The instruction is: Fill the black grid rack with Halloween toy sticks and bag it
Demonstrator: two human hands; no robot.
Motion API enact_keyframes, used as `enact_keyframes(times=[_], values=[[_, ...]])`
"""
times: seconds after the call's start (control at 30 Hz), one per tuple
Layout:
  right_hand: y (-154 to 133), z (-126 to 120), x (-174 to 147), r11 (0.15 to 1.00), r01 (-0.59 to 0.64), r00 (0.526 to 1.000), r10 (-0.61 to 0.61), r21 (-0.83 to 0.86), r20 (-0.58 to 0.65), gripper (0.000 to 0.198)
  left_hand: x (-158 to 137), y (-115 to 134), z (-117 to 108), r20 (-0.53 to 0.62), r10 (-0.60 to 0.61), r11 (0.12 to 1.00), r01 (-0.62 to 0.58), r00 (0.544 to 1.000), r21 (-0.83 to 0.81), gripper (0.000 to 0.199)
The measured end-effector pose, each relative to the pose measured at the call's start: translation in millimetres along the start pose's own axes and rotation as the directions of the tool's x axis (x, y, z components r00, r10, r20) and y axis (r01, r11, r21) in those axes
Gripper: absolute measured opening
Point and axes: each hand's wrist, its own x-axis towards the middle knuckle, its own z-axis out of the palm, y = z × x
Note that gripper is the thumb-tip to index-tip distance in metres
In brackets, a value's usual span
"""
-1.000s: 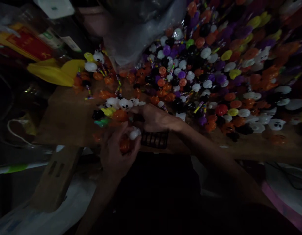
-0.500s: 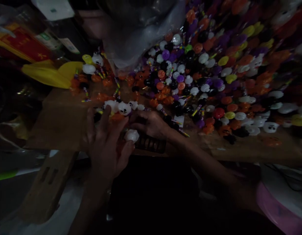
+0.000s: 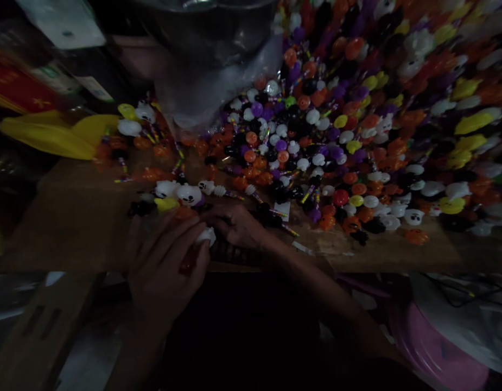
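Note:
My left hand (image 3: 165,266) is over the front of the wooden table, its thumb and fingertips closed about a small white plastic figure (image 3: 205,235). Something reddish shows in the gap behind its thumb. Just to the right, my right hand (image 3: 236,224) is closed, its fingers bent toward the white figure; whatever they pinch is hidden. Beneath it lies a black slotted tray (image 3: 234,253), mostly covered and very dark. Beyond my fingertips sit a white figure with a black printed face (image 3: 189,194), a yellow piece (image 3: 166,204) and an orange piece (image 3: 186,212).
A large heap of orange, white, purple, black and yellow plastic figures (image 3: 340,152) covers the back and right of the wooden table (image 3: 71,217). A clear plastic bag (image 3: 202,103) stands behind. At left lies a yellow object (image 3: 51,133); a pink basin (image 3: 433,347) is below right.
My left hand's fingers have come together on the white figure, which has shifted toward my right hand's fingertips. The view has swung to the right.

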Motion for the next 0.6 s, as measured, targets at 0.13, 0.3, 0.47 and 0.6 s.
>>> enact_keyframes(times=[0.13, 0.3, 0.47, 0.6], values=[[-3.1, 4.0, -8.9, 0.995, -0.024, 0.996, 0.015, -0.100, -0.088, 0.022, 1.1, 2.7, 6.7, -0.123, 0.104, 0.989, -0.089, 0.987, 0.120, 0.037], [1.2, -31.2, -21.8, 0.912, 0.052, 0.978, -0.128, -0.408, -0.163, 0.024, 8.4, 6.7, 10.0, -0.095, 0.072, 0.982, -0.054, 0.993, 0.179, 0.027], [4.7, -77.7, -15.4, 0.581, -0.280, 0.946, 0.031, -0.765, -0.323, 0.016, 14.6, 11.6, 7.5, -0.095, 0.051, 0.975, -0.029, 0.994, 0.218, 0.028], [14.9, -79.7, -11.5, 0.523, -0.335, 0.938, 0.110, -0.783, -0.328, 0.014, 13.3, 8.0, 4.7, -0.071, 0.046, 0.985, -0.033, 0.996, 0.171, 0.032]])
